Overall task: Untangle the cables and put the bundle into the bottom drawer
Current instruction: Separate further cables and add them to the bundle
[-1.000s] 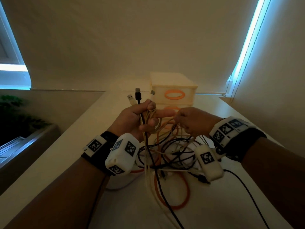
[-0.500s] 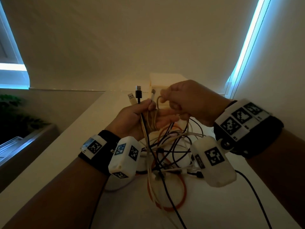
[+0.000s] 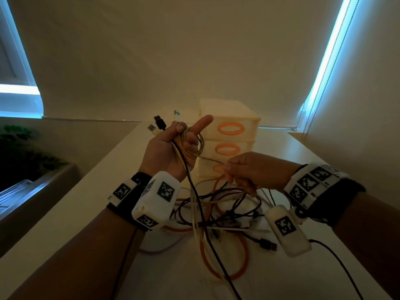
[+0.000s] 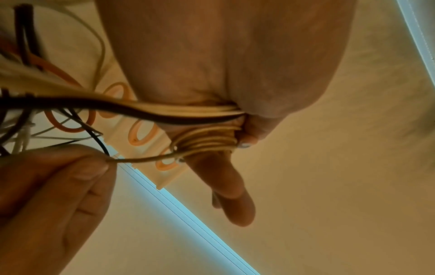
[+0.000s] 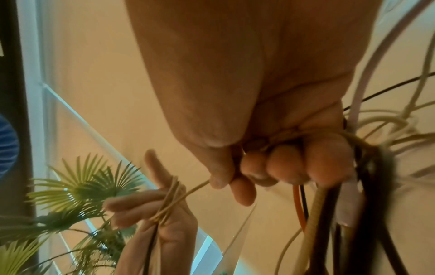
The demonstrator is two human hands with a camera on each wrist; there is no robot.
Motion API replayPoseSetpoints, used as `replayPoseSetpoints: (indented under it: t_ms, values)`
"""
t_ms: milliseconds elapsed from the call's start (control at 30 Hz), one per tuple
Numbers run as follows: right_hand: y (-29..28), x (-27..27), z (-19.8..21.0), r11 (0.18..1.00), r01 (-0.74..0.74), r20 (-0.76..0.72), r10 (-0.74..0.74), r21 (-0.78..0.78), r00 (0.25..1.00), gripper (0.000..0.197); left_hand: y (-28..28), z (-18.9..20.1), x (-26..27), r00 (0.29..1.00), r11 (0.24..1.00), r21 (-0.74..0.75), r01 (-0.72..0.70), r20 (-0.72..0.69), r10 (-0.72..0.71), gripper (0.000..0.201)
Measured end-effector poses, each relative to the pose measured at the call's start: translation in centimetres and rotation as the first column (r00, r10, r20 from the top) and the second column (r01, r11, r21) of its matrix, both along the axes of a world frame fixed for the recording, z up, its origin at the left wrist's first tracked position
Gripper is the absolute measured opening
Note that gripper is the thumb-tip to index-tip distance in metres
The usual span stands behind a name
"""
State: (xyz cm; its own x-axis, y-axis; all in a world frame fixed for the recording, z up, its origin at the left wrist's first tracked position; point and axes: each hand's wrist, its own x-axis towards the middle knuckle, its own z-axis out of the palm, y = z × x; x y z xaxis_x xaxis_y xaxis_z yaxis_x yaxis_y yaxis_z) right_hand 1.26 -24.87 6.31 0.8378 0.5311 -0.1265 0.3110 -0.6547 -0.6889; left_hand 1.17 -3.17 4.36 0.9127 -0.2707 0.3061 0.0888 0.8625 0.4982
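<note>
Left hand [image 3: 171,152], raised over the surface [image 3: 86,213]: thumb pinches several cables against the palm, plug ends [image 3: 159,123] sticking up past it. Index finger points out straight. A thin tan cable [image 3: 194,146] is coiled in several turns round the other fingers; the left wrist view shows the turns stacked tight at the finger base.

Centre: one strand of that tan cable runs taut from the coil across to the right hand [image 3: 255,172]. Below it lies the tangle [image 3: 220,215], black, white and orange leads crossing, an orange loop [image 3: 225,263] nearest the camera. Tangle rests on the surface, in front of the drawer unit [image 3: 229,139].

Right hand: thumb and forefinger pinch the tan strand; grip pressed together on it. The right wrist view shows the other fingers curled with further cables passing by them; I cannot tell if those are held.

Step in hand, as I judge it: winding a freed cable onto the left fingers. Untangling is only partly done; most leads are not yet sorted. Next move likely calls for feeding the strand round for another turn, keeping tension light so the coil does not slip off, while drawing the tail clear of the tangle without dragging other leads along.

Bottom drawer [image 3: 207,169]: partly hidden by the hands; looks shut, not certain.

Surface and room: pale long surface running to a wall; drawn blinds, bright light at both edges; bead cord [image 3: 308,118] at right; plant [image 3: 19,148] at left.
</note>
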Motion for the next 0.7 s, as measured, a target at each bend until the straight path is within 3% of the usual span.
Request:
replayPoseSetpoints:
  t_ms: [100, 200, 333, 433, 600, 700]
  values:
    - [-0.2, 0.2, 0.1, 0.998, 0.054, -0.025, -0.054, -0.025, 0.998, 0.036, 0.2, 0.0, -0.1, 0.999, 0.999, 0.009, 0.053, 0.013, -0.053, 0.035]
    - [0.1, 0.4, 0.4, 0.988, 0.142, 0.038, -0.140, -0.054, 0.989, 0.033, 0.1, -0.1, -0.1, 0.994, 0.989, 0.111, 0.094, 0.036, -0.098, 0.035]
    - [0.7, 0.5, 0.8, 0.963, 0.269, 0.148, -0.269, 0.026, 0.952, 0.032, 0.2, -0.3, 0.1, 0.982, 0.967, 0.203, 0.155, 0.079, -0.174, 0.034]
    - [1.1, 0.4, 0.9, 0.953, 0.294, 0.199, -0.303, 0.073, 0.932, 0.033, 0.7, 0.0, 0.2, 0.969, 0.962, 0.187, 0.198, 0.111, -0.220, 0.033]
    - [-0.1, 0.7, 0.6, 0.976, 0.212, -0.024, -0.213, -0.060, 0.977, 0.031, 1.5, 0.3, 0.2, 0.968, 0.971, 0.137, 0.195, 0.135, -0.214, 0.032]
    - [-0.3, 1.3, 1.3, 0.964, 0.250, -0.043, -0.255, -0.090, 0.966, 0.032, 1.0, 0.0, 0.1, 0.979, 0.976, 0.121, 0.182, 0.069, -0.191, 0.035]
